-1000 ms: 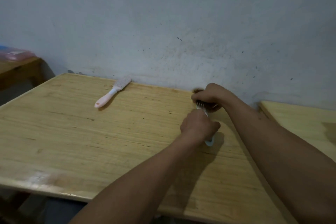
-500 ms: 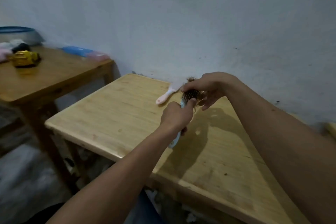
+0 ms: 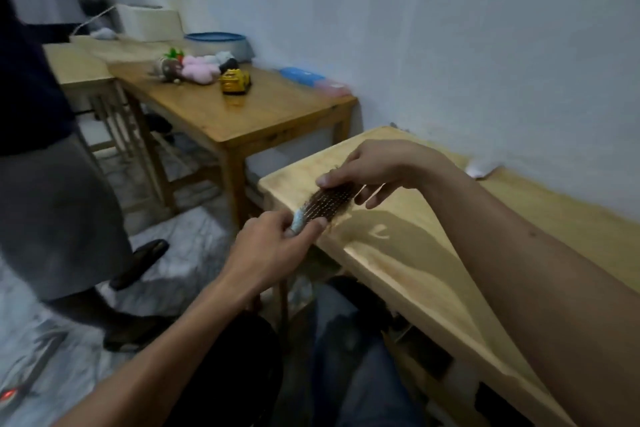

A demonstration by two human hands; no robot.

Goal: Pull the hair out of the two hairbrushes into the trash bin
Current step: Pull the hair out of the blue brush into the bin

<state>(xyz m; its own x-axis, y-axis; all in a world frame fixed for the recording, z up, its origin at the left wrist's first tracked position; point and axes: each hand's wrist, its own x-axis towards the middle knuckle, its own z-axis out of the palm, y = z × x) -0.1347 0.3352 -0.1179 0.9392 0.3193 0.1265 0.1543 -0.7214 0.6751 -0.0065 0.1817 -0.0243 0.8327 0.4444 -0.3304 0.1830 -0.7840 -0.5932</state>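
Left hand grips the bristly hairbrush; right hand pinches its matted hair.

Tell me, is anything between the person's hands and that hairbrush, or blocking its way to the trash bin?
Nothing separates them: the left hand grips the hairbrush by its handle, and the right hand pinches its head. No trash bin shows in this view, so that path cannot be judged.

Counted: one hairbrush, two hands, three tabletops.

One hairbrush shows, between two hands, left and right. Three wooden tabletops: the near one, a middle one, a far one. One yellow toy truck, one blue-rimmed basin, one standing person.
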